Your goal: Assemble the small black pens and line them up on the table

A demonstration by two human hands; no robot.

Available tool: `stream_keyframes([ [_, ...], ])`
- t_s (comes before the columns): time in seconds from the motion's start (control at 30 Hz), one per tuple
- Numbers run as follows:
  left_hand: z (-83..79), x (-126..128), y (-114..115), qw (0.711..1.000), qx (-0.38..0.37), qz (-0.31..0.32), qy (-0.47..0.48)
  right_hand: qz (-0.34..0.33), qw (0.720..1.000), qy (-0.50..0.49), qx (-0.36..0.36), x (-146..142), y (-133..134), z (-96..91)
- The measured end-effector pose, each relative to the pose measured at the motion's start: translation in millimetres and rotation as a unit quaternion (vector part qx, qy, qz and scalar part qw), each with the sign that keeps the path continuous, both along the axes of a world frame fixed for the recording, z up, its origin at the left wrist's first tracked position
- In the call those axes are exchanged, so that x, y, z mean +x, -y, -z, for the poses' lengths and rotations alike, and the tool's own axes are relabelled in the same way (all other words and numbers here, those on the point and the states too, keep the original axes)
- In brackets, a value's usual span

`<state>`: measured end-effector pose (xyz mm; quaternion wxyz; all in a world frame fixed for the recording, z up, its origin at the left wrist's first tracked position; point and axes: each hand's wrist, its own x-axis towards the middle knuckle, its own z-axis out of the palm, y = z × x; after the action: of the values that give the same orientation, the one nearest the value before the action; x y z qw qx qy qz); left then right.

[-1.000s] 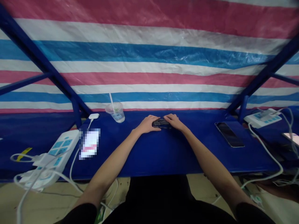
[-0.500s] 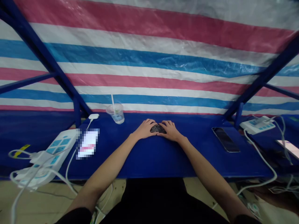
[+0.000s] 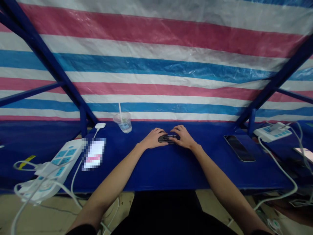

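Head view, clear plastic cup [image 3: 123, 122] with straw [image 3: 120, 108], near left hand [image 3: 154, 138]

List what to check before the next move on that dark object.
Left hand and right hand both on the dark ribbed object: ok.
Firm grip on the object: cannot tell, the fingers only seem to lie over it.
What the object is: cannot tell, the hands cover too much.
Plastic cup with straw upright, apart from the hands: ok.
Phone flat on the blue table, apart from the right hand: ok.
White power cable apart from the right forearm: ok.
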<state>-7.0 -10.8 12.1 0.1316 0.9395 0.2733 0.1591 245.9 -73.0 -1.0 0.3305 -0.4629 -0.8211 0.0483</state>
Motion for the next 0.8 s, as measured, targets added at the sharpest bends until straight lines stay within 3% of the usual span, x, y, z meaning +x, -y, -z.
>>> stream_keyframes([
  [0.1,2.2,-0.1,-2.9,0.998,-0.021,-0.011,0.052,-0.015,0.999,0.023,0.026,-7.6,7.2,-12.3],
  [0.2,4.3,0.0,-5.0,0.997,-0.02,-0.022,0.074,-0.047,0.996,0.079,0.002,-18.9,10.5,-16.5],
  [0.53,6.0,3.1,-6.0,0.998,0.0,-0.021,0.056,-0.073,0.989,0.118,-0.042,-28.9,5.5,-5.3],
  [0.67,-0.3,2.2,-0.9,0.998,0.008,-0.02,0.054,-0.095,0.989,0.101,-0.057,-29.4,6.9,-7.0],
  [0.8,-14.5,-0.2,6.7,0.988,0.074,-0.022,0.135,-0.078,0.994,0.068,-0.027,-21.2,8.5,-14.9],
])
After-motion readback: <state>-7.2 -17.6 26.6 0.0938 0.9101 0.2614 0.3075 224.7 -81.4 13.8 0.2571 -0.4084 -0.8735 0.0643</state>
